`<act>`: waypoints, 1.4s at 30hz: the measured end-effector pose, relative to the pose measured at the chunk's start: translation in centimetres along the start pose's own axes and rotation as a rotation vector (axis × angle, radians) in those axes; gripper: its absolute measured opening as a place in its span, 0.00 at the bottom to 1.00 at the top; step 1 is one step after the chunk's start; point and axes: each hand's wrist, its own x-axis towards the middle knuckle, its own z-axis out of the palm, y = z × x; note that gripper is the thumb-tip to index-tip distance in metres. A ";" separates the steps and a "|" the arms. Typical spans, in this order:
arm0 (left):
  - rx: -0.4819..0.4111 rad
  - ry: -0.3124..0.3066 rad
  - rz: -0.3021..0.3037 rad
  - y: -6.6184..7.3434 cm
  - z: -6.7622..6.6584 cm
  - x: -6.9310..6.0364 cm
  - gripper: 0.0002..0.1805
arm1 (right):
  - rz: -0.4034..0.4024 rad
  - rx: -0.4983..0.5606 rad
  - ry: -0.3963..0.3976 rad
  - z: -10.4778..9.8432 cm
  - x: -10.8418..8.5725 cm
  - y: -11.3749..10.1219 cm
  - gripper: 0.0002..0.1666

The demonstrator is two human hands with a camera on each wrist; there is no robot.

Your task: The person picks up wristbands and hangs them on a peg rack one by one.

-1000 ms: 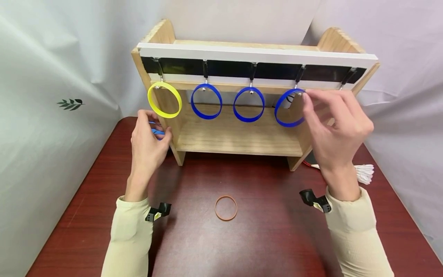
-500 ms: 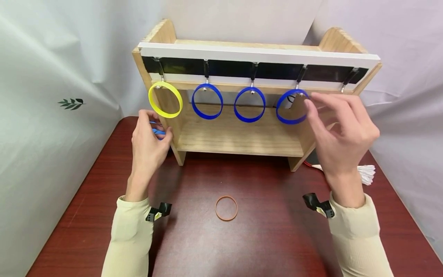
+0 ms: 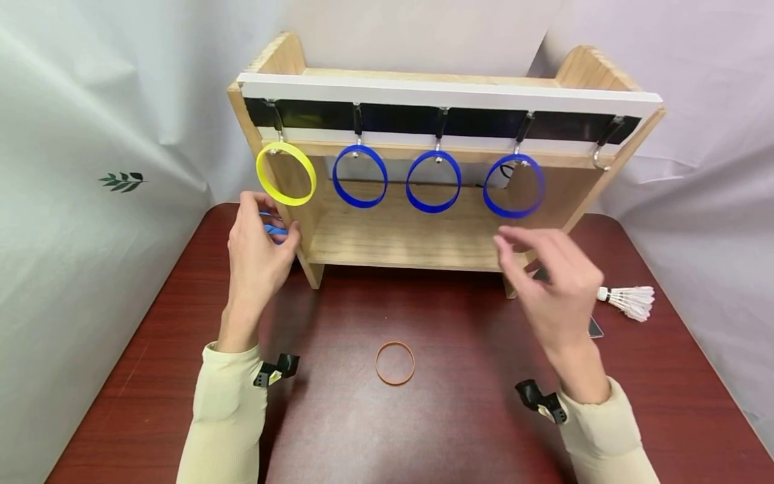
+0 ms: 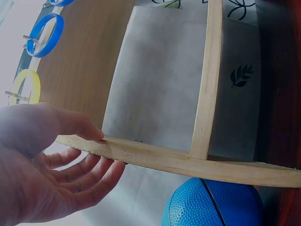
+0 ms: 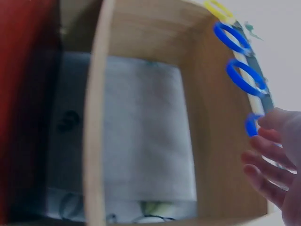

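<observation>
My left hand (image 3: pixel 256 249) holds the left side panel of a wooden shelf (image 3: pixel 417 245); in the left wrist view the thumb lies on one face, the fingers on the other. From hooks along its front rail hang a yellow ring (image 3: pixel 291 201) at the far left and three blue rings (image 3: pixel 434 210) to its right. The rightmost hook (image 3: pixel 598 158) carries nothing. Below the rightmost blue ring (image 3: pixel 514 214) my right hand (image 3: pixel 556 289) hovers, fingers loosely bent and holding nothing. An orange-brown ring (image 3: pixel 396 384) lies on the table in front of the shelf.
A blue textured ball (image 4: pixel 221 202) sits outside the shelf's left panel. To the right, a white shuttlecock (image 3: pixel 629 301) lies on the dark red table (image 3: pixel 453 430), near a dark flat object (image 3: pixel 595 328) partly behind my right hand. Light sheets surround the table.
My right hand has left the rightmost blue ring and moved down and left, nearer to me. That ring now hangs freely on its hook. The left hand stays in place.
</observation>
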 end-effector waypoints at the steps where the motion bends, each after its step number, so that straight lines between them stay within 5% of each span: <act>1: 0.000 0.002 -0.001 0.0 0.0 0.0 0.20 | -0.004 -0.007 -0.063 0.3 -0.6 0.1 0.06; 8: -0.004 0.000 -0.007 -0.1 0.0 -0.1 0.20 | 0.039 -0.079 -0.534 2.6 -4.9 0.5 0.06; 16: -0.003 -0.001 0.007 0.0 -0.1 0.0 0.20 | 0.076 -0.003 -0.711 4.8 -7.7 -0.4 0.05; 24: -0.003 0.000 -0.002 0.0 -0.1 0.0 0.20 | 0.098 0.106 -1.090 6.4 -10.3 -1.1 0.10; 28: -0.004 0.000 0.003 0.0 0.0 0.1 0.20 | 0.092 0.097 -1.149 6.8 -11.1 -1.1 0.09; 42: -0.008 0.000 -0.003 0.0 0.0 0.0 0.20 | 0.111 0.012 -1.144 7.1 -11.7 -1.0 0.05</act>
